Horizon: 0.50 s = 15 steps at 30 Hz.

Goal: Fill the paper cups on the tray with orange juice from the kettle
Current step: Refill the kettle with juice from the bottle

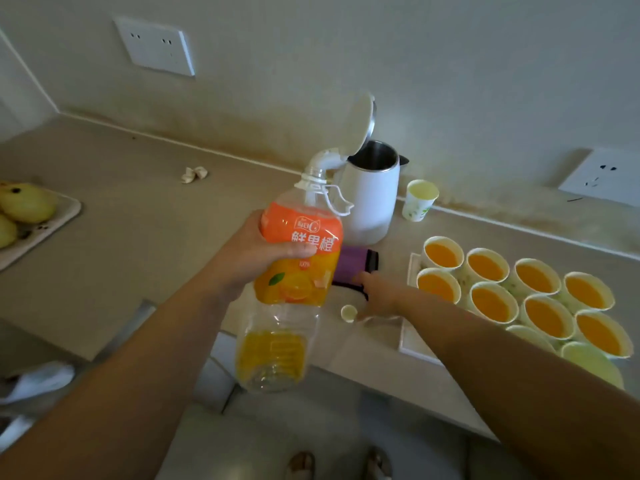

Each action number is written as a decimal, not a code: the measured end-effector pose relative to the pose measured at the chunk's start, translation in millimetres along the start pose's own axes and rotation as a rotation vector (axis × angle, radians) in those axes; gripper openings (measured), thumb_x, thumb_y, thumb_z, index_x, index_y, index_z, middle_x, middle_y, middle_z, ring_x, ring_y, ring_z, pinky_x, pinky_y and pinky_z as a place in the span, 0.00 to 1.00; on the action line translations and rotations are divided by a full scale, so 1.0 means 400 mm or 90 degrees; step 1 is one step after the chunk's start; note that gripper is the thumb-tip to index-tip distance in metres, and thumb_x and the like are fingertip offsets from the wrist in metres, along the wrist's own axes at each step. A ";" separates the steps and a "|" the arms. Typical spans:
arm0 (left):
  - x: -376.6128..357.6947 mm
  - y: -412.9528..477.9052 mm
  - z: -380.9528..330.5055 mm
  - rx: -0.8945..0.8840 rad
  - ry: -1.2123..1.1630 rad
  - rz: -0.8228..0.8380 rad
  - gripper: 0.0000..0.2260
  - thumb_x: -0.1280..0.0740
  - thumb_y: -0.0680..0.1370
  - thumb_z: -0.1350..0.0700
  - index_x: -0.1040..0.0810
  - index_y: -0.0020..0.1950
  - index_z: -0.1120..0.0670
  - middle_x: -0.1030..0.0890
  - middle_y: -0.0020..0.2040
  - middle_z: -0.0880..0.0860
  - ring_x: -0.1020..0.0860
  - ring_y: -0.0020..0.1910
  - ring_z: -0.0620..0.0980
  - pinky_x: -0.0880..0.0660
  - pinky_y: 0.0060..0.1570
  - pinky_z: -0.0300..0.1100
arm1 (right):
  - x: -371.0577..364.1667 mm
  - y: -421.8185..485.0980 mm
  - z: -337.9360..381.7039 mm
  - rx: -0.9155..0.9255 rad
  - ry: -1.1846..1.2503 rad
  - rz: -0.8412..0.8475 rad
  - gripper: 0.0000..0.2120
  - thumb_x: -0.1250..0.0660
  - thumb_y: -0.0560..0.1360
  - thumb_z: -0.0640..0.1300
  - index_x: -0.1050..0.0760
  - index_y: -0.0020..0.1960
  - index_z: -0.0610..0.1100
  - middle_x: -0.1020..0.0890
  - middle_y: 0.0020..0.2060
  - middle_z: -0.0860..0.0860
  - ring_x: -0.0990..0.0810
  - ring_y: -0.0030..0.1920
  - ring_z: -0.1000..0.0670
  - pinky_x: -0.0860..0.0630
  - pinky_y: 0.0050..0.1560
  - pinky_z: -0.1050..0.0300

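My left hand (258, 256) grips an uncapped orange juice bottle (294, 271), upright above the counter edge, with a little juice left at its bottom. Behind it stands the white kettle (372, 199) with its lid flipped open. My right hand (379, 296) rests low on the counter, fingers spread, beside the white bottle cap (348, 312) and touching a purple cloth (353, 268). On the white tray (414, 341) at the right stand several paper cups (491, 303) filled with orange juice; one near cup (588, 362) looks empty.
A lone paper cup (419, 199) stands right of the kettle by the wall. A tray of yellow fruit (27, 216) sits at the far left, a crumpled scrap (194, 174) lies mid-counter. Wall sockets (156, 46) are behind. My sandalled feet (341, 464) show below.
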State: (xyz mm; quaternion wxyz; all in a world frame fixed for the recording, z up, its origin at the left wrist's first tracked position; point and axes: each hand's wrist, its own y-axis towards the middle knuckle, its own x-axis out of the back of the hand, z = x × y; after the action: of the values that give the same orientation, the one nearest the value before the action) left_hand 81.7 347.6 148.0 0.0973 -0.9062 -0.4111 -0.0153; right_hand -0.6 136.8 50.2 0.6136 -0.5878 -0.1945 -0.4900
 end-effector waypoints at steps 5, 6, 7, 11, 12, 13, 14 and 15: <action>0.043 -0.003 0.011 -0.002 -0.001 0.006 0.19 0.23 0.63 0.60 0.23 0.50 0.47 0.15 0.41 0.42 0.17 0.40 0.41 0.23 0.33 0.33 | -0.095 0.038 0.024 -0.036 0.044 -0.034 0.36 0.26 0.69 0.50 0.38 0.71 0.42 0.33 0.64 0.42 0.29 0.63 0.42 0.30 0.61 0.52; 0.047 -0.003 0.009 -0.002 -0.001 0.008 0.18 0.23 0.63 0.60 0.23 0.49 0.47 0.15 0.41 0.42 0.17 0.40 0.41 0.24 0.33 0.33 | -0.103 0.045 0.023 -0.038 0.053 -0.047 0.31 0.27 0.71 0.48 0.35 0.69 0.41 0.32 0.64 0.42 0.29 0.62 0.42 0.30 0.59 0.54; 0.049 -0.002 0.010 -0.006 -0.001 0.015 0.19 0.22 0.62 0.60 0.23 0.49 0.47 0.15 0.41 0.42 0.17 0.40 0.41 0.23 0.33 0.33 | -0.108 0.047 0.023 -0.038 0.054 -0.057 0.27 0.28 0.72 0.47 0.33 0.66 0.41 0.30 0.63 0.42 0.28 0.62 0.43 0.31 0.58 0.55; 0.058 0.004 0.007 -0.008 -0.005 0.022 0.21 0.22 0.62 0.58 0.24 0.51 0.46 0.16 0.41 0.39 0.17 0.41 0.39 0.24 0.33 0.32 | -0.100 0.039 0.033 -0.033 0.117 -0.110 0.19 0.30 0.73 0.46 0.27 0.62 0.42 0.23 0.58 0.44 0.24 0.57 0.45 0.30 0.50 0.58; 0.058 0.007 0.001 -0.013 -0.004 0.023 0.22 0.21 0.62 0.57 0.25 0.51 0.45 0.16 0.41 0.38 0.18 0.41 0.38 0.24 0.32 0.31 | -0.082 0.031 0.037 -0.028 0.164 -0.141 0.18 0.29 0.73 0.45 0.27 0.61 0.42 0.22 0.56 0.46 0.24 0.56 0.46 0.30 0.48 0.59; 0.054 0.011 -0.003 -0.024 0.001 0.026 0.23 0.21 0.63 0.57 0.26 0.51 0.44 0.17 0.41 0.38 0.18 0.41 0.37 0.24 0.32 0.31 | -0.055 0.020 0.042 -0.019 0.218 -0.177 0.18 0.29 0.72 0.43 0.26 0.60 0.43 0.22 0.54 0.47 0.23 0.54 0.46 0.29 0.46 0.60; 0.048 0.013 -0.010 -0.032 0.003 0.027 0.24 0.21 0.62 0.57 0.27 0.51 0.43 0.17 0.42 0.39 0.18 0.40 0.36 0.24 0.33 0.31 | -0.019 0.007 0.046 -0.011 0.281 -0.212 0.17 0.29 0.71 0.40 0.25 0.59 0.44 0.22 0.51 0.48 0.22 0.52 0.47 0.28 0.44 0.60; 0.042 0.017 -0.012 -0.044 0.002 0.025 0.26 0.20 0.61 0.57 0.28 0.51 0.43 0.17 0.44 0.42 0.19 0.41 0.37 0.24 0.34 0.31 | 0.023 -0.011 0.050 0.001 0.353 -0.246 0.16 0.29 0.70 0.38 0.25 0.57 0.45 0.21 0.48 0.49 0.21 0.48 0.48 0.25 0.41 0.60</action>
State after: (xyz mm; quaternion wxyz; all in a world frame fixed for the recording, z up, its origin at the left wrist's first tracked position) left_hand 98.0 354.9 153.6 0.0672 -0.9168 -0.3926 -0.0290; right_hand 6.7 152.5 64.6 0.5392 -0.3844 -0.1284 -0.7382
